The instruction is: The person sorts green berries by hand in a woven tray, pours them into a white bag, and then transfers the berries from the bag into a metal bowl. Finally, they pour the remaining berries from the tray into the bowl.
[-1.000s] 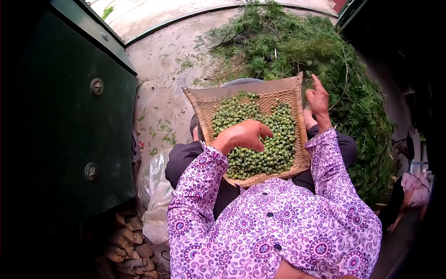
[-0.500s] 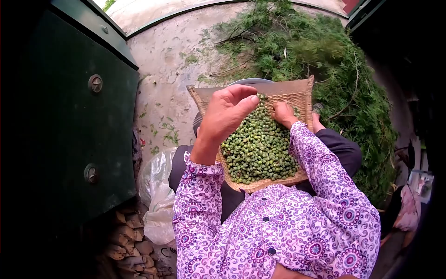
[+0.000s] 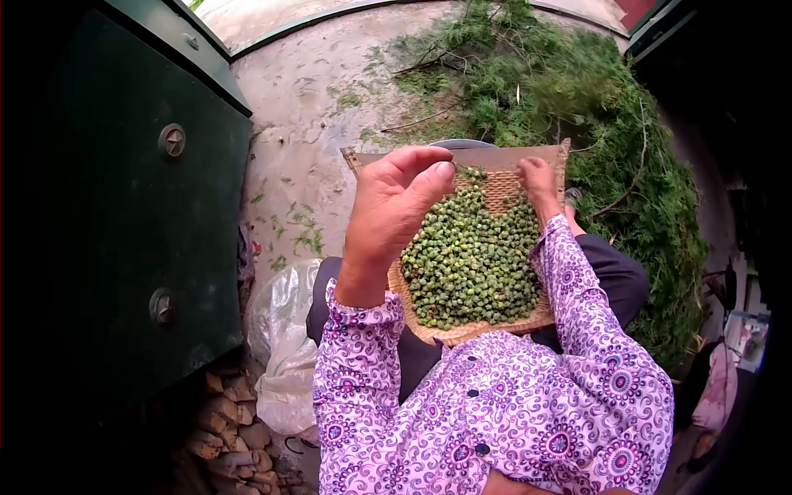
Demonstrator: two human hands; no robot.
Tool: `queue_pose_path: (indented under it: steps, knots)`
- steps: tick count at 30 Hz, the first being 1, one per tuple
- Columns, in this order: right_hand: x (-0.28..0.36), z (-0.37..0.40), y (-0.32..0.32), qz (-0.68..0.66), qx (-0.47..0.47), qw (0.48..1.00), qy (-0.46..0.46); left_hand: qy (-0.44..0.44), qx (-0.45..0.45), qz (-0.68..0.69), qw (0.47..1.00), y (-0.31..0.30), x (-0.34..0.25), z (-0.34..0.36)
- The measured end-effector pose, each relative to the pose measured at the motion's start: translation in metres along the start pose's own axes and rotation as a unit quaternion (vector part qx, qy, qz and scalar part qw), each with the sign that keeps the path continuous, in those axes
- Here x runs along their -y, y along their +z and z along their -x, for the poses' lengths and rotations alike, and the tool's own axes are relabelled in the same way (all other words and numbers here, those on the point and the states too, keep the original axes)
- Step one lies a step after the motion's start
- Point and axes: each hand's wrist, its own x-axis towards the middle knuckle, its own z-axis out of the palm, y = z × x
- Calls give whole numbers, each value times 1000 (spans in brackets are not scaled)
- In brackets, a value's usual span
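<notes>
A woven winnowing basket rests across my lap, heaped with small round green cones. Above its left side I hold up my left hand, fingers curled in and thumb close to the index finger. Whatever might be between them is too small to make out. My right hand is by the basket's far right corner, its fingers bent together in a pinch; their contents cannot be seen. A small cluster of the green cones lies near the basket's far edge, below my left fingertips.
Cut evergreen branches are piled beyond and to the right. A dark green metal door stands at left. Beside my left leg are a clear plastic bag and split wood. A round metal rim shows behind the basket.
My right hand has moved from over the cones toward the basket's far right corner. My left hand stays raised in nearly the same pose. The whole view has shifted slightly.
</notes>
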Motion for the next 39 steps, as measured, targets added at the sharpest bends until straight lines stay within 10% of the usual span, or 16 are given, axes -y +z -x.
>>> queue_pose_path:
  steps: [1, 3, 6, 9, 17, 22, 24, 34, 39]
  knots:
    - [1, -18, -7, -303, -31, 952, -36, 0, 0, -1, 1000, -2, -2, 0]
    - [21, -22, -10, -405, -71, 911, -23, 15, -41, 19, 999, -6, -5, -1]
    - [19, -16, 14, 82, 40, 994, -65, 14, -60, 43, 997, -11, -14, -2]
    - [-8, -5, 43, 447, 110, 845, -273, 15, -80, 56, 995, -13, -15, -1]
    - [-6, 17, 87, 623, 180, 705, -287, 32, -77, 14, 996, -11, -11, -5]
    - [-2, 17, 76, 595, 177, 733, -279, 28, -82, 33, 996, -12, -13, -4]
    - [27, 40, 64, 613, 438, 651, -97, 23, -83, 44, 995, -11, -15, -4]
    - [-57, 40, 131, 298, 360, 842, -268, 25, -40, 15, 999, -4, 0, -8]
    - [-59, 68, 144, 421, 325, 787, -312, 26, -52, 6, 998, -3, -6, -8]
